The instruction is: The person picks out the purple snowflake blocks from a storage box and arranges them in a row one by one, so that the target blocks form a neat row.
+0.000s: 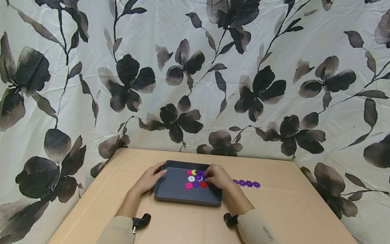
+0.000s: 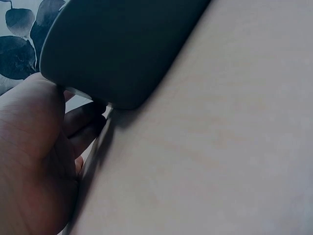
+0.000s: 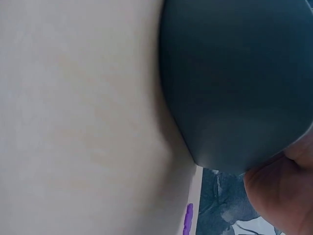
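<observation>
A dark grey tray [image 1: 172, 189] lies on the table, holding a small cluster of flower-shaped plastic discs: pink [image 1: 189, 185], white [image 1: 191, 178], red [image 1: 203, 184], yellow-green [image 1: 193, 172] and purple [image 1: 196, 184]. At its left side my left hand [image 1: 147, 180] grips the rim, thumb over the edge and fingers low along the outer wall in the left wrist view. My right hand [image 1: 218, 176] reaches over the right rim, its curled fingertips pinching at a purple disc by the cluster's right side. The tray wall [image 3: 234, 88] hides those fingertips in the right wrist view.
To the right of the tray, a row of purple flower discs [image 1: 249, 183] lies on the tan table [image 1: 274, 210]. Behind the table's back edge hangs a white cloth [image 1: 213, 112] printed with dark flowers. Both wrists wear black camera bands.
</observation>
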`<control>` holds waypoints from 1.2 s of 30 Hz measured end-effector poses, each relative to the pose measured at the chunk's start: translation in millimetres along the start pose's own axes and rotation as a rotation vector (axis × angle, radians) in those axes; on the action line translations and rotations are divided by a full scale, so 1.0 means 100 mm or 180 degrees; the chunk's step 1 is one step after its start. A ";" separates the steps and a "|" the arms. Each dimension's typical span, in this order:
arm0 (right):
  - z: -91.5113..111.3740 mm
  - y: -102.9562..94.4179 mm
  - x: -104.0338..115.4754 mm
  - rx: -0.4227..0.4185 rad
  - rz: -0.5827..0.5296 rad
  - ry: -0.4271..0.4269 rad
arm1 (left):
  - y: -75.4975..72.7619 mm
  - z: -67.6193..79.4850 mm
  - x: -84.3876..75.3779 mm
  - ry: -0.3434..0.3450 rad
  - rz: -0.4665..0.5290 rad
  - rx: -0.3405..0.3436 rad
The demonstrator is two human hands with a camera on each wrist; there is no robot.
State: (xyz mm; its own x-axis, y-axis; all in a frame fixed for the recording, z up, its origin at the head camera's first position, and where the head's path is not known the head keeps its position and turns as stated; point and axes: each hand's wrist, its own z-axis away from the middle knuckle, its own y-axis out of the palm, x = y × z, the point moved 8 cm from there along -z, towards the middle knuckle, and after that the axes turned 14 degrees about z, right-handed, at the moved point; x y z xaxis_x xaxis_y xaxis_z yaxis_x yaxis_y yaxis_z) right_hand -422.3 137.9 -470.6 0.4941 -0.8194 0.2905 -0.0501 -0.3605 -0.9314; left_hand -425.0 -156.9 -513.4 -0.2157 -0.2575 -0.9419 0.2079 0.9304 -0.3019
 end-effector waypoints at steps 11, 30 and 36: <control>-0.01 -0.01 -0.02 -0.0020 -0.0098 0.0019 | 0.01 0.01 -0.01 0.0008 0.0013 0.0001; 0.20 -0.32 -0.11 -0.0404 -0.0694 0.0179 | 0.01 0.00 0.01 0.0014 -0.0004 -0.0010; 0.29 -0.43 -0.31 -0.0605 -0.0805 0.0408 | 0.01 0.00 0.02 0.0025 0.0002 -0.0006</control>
State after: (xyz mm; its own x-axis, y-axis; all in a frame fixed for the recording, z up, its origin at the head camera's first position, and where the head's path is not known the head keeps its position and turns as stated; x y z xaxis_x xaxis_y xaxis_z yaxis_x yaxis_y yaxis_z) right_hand -410.3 192.2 -445.9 0.3991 -0.7384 0.5436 -0.1067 -0.6262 -0.7723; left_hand -425.7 -156.4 -515.1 -0.2231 -0.2547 -0.9409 0.2062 0.9311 -0.3009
